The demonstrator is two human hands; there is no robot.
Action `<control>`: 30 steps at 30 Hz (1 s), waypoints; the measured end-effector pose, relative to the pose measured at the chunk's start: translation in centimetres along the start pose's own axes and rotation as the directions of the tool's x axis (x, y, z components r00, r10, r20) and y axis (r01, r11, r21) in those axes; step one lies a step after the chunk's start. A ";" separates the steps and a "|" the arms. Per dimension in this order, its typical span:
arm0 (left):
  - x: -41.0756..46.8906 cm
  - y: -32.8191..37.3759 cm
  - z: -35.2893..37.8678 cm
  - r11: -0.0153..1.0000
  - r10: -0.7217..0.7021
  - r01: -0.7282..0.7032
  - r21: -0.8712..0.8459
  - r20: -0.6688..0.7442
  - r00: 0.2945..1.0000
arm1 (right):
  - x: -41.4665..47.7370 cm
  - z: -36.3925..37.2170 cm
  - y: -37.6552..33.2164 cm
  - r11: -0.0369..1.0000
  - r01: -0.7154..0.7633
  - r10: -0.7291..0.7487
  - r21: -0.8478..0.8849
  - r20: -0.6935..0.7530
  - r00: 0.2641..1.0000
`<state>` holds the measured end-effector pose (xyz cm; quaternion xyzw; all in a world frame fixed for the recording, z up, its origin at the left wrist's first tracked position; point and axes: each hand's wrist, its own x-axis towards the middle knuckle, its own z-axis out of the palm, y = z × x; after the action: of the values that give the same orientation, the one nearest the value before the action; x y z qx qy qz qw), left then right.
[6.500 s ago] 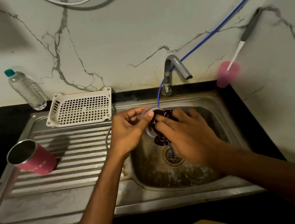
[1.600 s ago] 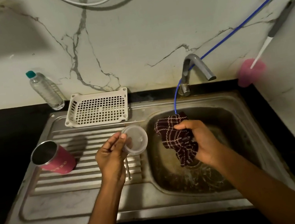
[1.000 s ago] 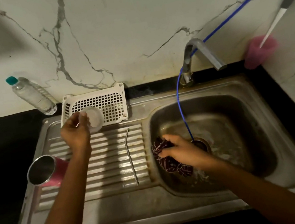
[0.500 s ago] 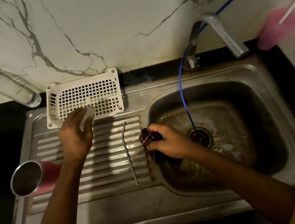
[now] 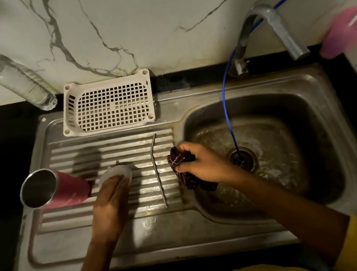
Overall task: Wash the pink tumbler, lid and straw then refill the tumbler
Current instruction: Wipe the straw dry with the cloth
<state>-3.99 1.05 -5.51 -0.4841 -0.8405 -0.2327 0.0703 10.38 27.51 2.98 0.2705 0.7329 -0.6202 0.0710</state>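
Tumbler (image 5: 66,192) on side, mouth left; left fingers (image 5: 117,186) straight, pressed on lid (image 5: 115,172); right fingers (image 5: 187,154) clench cloth (image 5: 188,180).

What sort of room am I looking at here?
Most likely a home kitchen's washing-up corner: a stainless steel sink with a ribbed drainboard, a tap over the basin, and a white plastic basket against the marble-patterned wall.

The tumbler (image 5: 68,191) is pink outside, steel-grey within; the lid (image 5: 116,172) clear; the cloth (image 5: 180,160) dark maroon with thin pale checks; the basket (image 5: 109,106) white, gridded; the bottle (image 5: 21,82) clear, teal-capped; the hose (image 5: 226,110) blue; the wall (image 5: 157,23) white, grey-veined; the worktop (image 5: 2,148) black.
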 end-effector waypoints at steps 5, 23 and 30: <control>-0.2 0.1 0.2 1.000 0.005 -0.005 -0.009 0.006 1.000 | -0.6 0.1 0.6 1.000 -0.008 0.008 0.015 -0.026 1.000; 2.1 9.6 2.4 0.814 -0.571 0.581 -0.011 0.174 0.802 | -3.2 -0.5 3.5 0.999 -0.032 0.031 -0.007 -0.072 0.997; 1.6 11.0 3.3 0.795 -0.597 0.606 0.038 0.231 0.768 | -5.9 -2.0 4.6 0.997 0.021 -0.029 -0.079 -0.110 0.993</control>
<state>4.90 8.44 -4.29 -0.2147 -0.9487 -0.2011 -0.1155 18.04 28.01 2.05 0.2925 0.7626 -0.5760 0.0327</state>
